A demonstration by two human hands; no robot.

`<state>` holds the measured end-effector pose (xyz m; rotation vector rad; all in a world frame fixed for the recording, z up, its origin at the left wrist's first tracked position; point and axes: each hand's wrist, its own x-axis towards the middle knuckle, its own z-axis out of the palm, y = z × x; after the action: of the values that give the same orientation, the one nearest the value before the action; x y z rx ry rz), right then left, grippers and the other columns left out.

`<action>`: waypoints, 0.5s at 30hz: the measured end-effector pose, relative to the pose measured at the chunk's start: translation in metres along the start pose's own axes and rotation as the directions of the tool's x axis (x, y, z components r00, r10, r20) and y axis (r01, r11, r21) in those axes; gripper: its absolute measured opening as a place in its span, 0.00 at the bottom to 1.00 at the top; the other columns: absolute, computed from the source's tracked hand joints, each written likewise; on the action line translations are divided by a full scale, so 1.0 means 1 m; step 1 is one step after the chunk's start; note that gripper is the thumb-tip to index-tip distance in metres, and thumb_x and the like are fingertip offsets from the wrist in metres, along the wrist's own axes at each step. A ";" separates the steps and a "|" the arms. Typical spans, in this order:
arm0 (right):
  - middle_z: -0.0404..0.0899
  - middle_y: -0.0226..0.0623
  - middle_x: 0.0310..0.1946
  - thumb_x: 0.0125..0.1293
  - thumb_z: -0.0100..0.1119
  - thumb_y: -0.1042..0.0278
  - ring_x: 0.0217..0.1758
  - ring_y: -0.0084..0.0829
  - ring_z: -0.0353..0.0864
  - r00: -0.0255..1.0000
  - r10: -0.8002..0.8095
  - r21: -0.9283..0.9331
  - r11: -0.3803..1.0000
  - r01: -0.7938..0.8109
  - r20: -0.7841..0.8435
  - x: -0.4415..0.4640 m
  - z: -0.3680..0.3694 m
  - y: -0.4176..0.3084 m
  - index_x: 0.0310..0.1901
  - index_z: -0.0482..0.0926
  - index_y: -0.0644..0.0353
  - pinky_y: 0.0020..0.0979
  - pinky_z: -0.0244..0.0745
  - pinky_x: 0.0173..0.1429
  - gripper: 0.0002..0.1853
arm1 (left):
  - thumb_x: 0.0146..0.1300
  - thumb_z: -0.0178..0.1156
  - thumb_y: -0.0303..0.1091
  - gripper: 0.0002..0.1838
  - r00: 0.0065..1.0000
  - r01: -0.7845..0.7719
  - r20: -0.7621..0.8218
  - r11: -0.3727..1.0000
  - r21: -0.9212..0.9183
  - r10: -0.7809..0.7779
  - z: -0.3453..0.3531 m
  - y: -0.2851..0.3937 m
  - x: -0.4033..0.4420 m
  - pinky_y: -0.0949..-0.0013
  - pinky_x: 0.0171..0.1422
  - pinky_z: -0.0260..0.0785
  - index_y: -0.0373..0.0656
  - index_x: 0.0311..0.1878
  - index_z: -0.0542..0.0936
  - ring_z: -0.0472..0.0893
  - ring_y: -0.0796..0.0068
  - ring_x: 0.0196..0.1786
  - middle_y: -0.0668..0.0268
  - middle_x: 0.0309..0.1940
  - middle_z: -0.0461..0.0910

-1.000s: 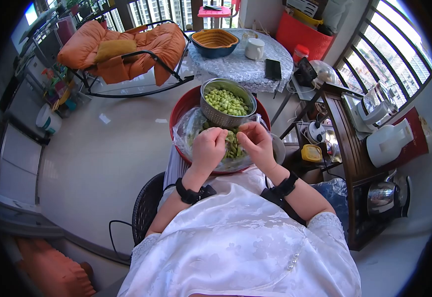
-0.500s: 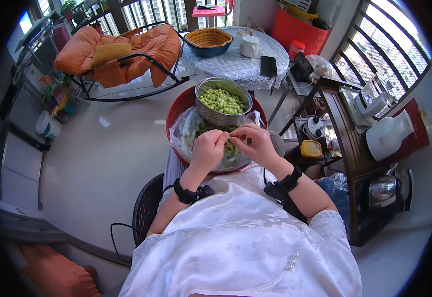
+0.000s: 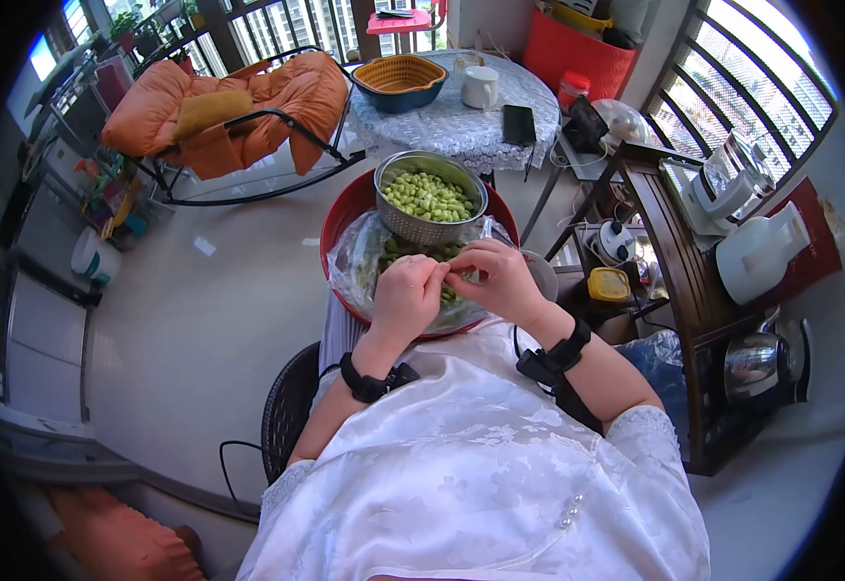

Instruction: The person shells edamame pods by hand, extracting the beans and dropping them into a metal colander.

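Note:
My left hand (image 3: 408, 292) and my right hand (image 3: 496, 281) meet fingertip to fingertip over a clear plastic bag (image 3: 350, 259) of green pods (image 3: 398, 254). Both are closed in a pinch; whatever lies between the fingertips is too small and hidden to name. The bag lies in a red basin (image 3: 339, 209). Just beyond my hands, a metal colander (image 3: 429, 232) holds shelled green beans (image 3: 427, 197) and rests at the basin's far side. A black strap is round each of my wrists.
A round table (image 3: 500, 73) with a lace cloth bears a basket (image 3: 398, 76), a white mug (image 3: 480, 87) and a phone (image 3: 518, 125). An orange rocking chair (image 3: 292, 102) stands at the left. On the right, a wooden shelf (image 3: 679, 242) holds a white jug (image 3: 761, 257).
My fingertips have come together from a small gap, and the pod pieces seen between them earlier are now hidden. The view has shifted slightly.

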<state>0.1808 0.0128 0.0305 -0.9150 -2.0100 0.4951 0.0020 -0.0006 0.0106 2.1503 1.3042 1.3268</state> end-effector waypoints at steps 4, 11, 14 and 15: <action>0.81 0.30 0.27 0.59 0.69 0.69 0.29 0.25 0.79 0.983 0.178 0.191 0.965 -0.182 0.039 -0.001 0.001 0.008 0.37 0.86 0.62 0.26 0.75 0.36 0.07 | 0.68 0.57 0.33 0.11 0.999 0.042 0.006 0.999 -0.028 -0.041 -0.001 0.005 0.000 0.51 0.39 0.70 0.36 0.32 0.81 0.80 0.47 0.35 0.51 0.28 0.80; 0.82 0.25 0.34 0.72 0.60 0.62 0.29 0.13 0.73 0.784 0.502 0.668 0.445 -0.596 0.365 -0.002 0.000 0.025 0.47 0.86 0.59 0.19 0.68 0.33 0.12 | 0.70 0.56 0.35 0.12 0.971 0.238 0.016 0.964 -0.117 -0.238 -0.002 0.003 -0.003 0.54 0.36 0.72 0.36 0.36 0.82 0.82 0.49 0.32 0.52 0.26 0.82; 0.82 0.26 0.38 0.73 0.58 0.63 0.32 0.13 0.73 0.748 0.505 0.736 0.285 -0.614 0.430 -0.002 -0.002 0.030 0.52 0.83 0.60 0.18 0.69 0.35 0.13 | 0.70 0.57 0.35 0.11 0.966 0.249 -0.029 0.958 -0.145 -0.255 0.000 -0.003 -0.002 0.58 0.33 0.73 0.37 0.39 0.83 0.84 0.54 0.29 0.54 0.24 0.82; 0.82 0.26 0.38 0.73 0.58 0.63 0.32 0.13 0.73 0.748 0.505 0.735 0.285 -0.615 0.430 -0.002 -0.002 0.030 0.52 0.83 0.60 0.18 0.69 0.35 0.13 | 0.70 0.57 0.35 0.10 0.954 0.286 -0.026 0.931 -0.226 -0.299 0.000 -0.002 -0.002 0.60 0.33 0.73 0.38 0.41 0.83 0.84 0.57 0.30 0.54 0.25 0.82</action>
<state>0.1956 0.0315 0.0117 -0.9022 -1.1193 1.8131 0.0007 -0.0008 0.0081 1.7043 1.3659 1.3483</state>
